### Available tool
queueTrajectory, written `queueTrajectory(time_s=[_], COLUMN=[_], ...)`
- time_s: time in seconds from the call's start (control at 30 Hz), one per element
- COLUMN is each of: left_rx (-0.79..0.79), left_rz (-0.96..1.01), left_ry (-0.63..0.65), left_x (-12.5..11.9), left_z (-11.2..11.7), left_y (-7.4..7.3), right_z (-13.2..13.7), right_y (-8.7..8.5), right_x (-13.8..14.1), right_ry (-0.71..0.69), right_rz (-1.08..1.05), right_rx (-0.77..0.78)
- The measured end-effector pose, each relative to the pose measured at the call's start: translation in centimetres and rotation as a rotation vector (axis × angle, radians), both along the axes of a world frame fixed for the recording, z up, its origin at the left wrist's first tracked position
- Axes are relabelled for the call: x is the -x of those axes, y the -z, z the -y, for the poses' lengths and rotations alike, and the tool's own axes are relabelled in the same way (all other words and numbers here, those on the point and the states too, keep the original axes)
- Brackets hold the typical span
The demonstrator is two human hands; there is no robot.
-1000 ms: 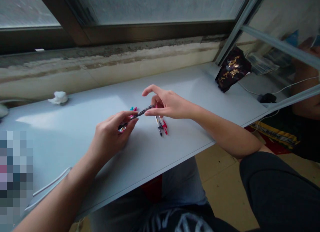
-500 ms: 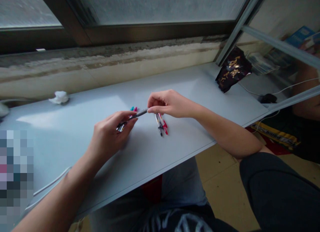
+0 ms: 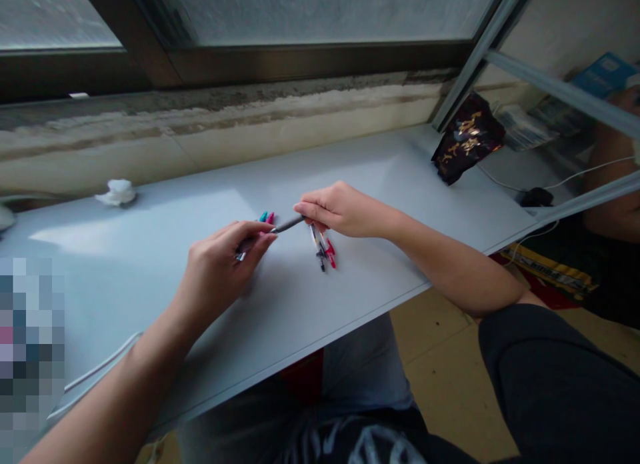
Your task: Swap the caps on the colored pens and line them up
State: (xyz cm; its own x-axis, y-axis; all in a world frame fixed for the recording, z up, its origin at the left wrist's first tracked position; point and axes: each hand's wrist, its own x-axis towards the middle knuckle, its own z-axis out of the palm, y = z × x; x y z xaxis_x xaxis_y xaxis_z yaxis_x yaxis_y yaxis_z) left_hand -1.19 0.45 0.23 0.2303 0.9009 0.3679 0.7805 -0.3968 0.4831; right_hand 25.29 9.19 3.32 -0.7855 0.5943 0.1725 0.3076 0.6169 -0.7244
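A slim dark grey pen (image 3: pixel 287 225) runs between my hands, its lower end inside my left hand (image 3: pixel 220 267). My right hand (image 3: pixel 345 211) pinches its upper end between thumb and fingers. Just beyond the pen, the teal and pink ends of pens (image 3: pixel 266 217) poke out from behind my left fingers. A small bunch of pens with red and dark parts (image 3: pixel 323 251) lies on the pale grey tabletop (image 3: pixel 345 284), just below my right hand.
A crumpled white tissue (image 3: pixel 116 193) lies on the left of the table, and a dark bag with gold print (image 3: pixel 469 139) stands at the right end. A white cable (image 3: pixel 100 367) runs beneath my left forearm. A window frame (image 3: pixel 320 64) lines the far side.
My right fingers have closed from a wide spread onto the pen's upper end. The pen now sits lower and flatter, with more of it hidden in my left hand.
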Motion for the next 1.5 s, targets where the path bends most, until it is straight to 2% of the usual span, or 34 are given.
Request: queueTrajectory(time_s=[0.23,0.43,0.57,0.73,0.9,1.0,1.07,1.17,1.23,1.37,1.5], left_rx=[0.029,0.086,0.04,-0.029,-0.168,-0.191,-0.219,-0.269,-0.28,-0.191,-0.054], left_rz=[-0.026,-0.053,-0.04,0.015,-0.057,-0.056,-0.029,-0.034,-0.052,-0.021,0.002], left_ry=[-0.007,0.0,0.006,0.023,0.021,0.058,0.148,0.381,0.509,0.622,0.653], left_x=[0.0,0.6,1.1,1.1,1.2,0.8,0.3,-0.6,-0.9,-0.9,-0.7], left_z=[-0.3,-1.0,-1.2,-0.7,-0.3,0.1,0.3,0.5,0.5,0.2,-0.1], left_y=[0.0,0.2,0.4,-0.2,-0.3,-0.2,-0.3,-0.8,-1.0,-0.9,-0.7], right_z=[-0.2,-0.5,-0.9,-0.8,0.0,0.2,0.0,-0.5,-0.8,-0.7,-0.4], right_y=[0.5,0.7,0.7,0.5,0.1,0.2,0.4,1.1,1.4,1.9,2.2], right_x=[0.0,-0.1,-0.3,-0.5,-0.2,0.3,0.6,1.0,1.1,1.4,1.6], right_ry=[-0.054,-0.045,-0.038,-0.06,-0.066,0.015,0.085,0.147,0.161,0.153,0.136], right_rz=[-0.01,-0.151,-0.183,-0.179,-0.216,-0.303,-0.386,-0.492,-0.504,-0.437,-0.403], right_rx=[-0.13,-0.203,-0.238,-0.265,-0.161,-0.05,0.082,0.293,0.375,0.423,0.432])
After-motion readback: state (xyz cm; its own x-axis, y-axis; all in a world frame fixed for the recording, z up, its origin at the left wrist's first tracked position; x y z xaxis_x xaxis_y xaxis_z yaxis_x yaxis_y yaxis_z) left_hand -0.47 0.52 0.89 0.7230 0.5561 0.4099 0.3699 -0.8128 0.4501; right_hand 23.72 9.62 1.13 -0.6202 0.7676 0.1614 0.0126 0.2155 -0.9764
